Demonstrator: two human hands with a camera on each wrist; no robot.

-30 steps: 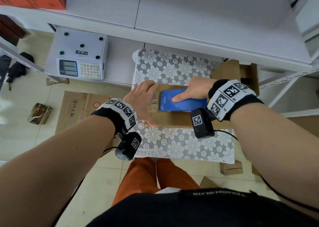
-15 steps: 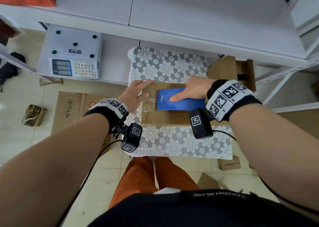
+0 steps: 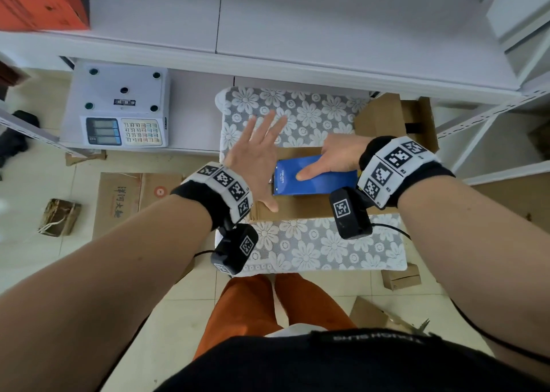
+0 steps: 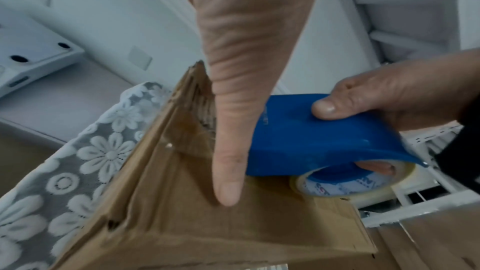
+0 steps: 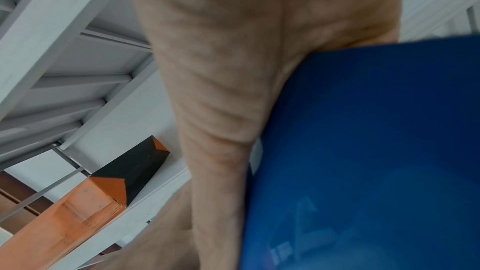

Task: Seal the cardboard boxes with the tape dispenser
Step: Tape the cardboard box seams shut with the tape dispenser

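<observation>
A smooth blue plastic tape dispenser [image 3: 315, 177] with a clear tape roll is gripped by the right hand [image 3: 336, 158] on top of a creased brown cardboard box [image 4: 213, 223], which rests on a grey lace floral cloth [image 3: 312, 248]. The left hand [image 3: 257, 162] is spread flat, fingers straight, over the box's left end.

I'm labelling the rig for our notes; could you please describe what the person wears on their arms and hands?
Both arms are bare, with no sleeves or gloves. The left hand and right hand each sit ahead of a black wristband wrapped with white square-patterned marker tiles. Under each wrist hangs a small black camera box bearing its own marker, with a thin black cable trailing off.
</observation>
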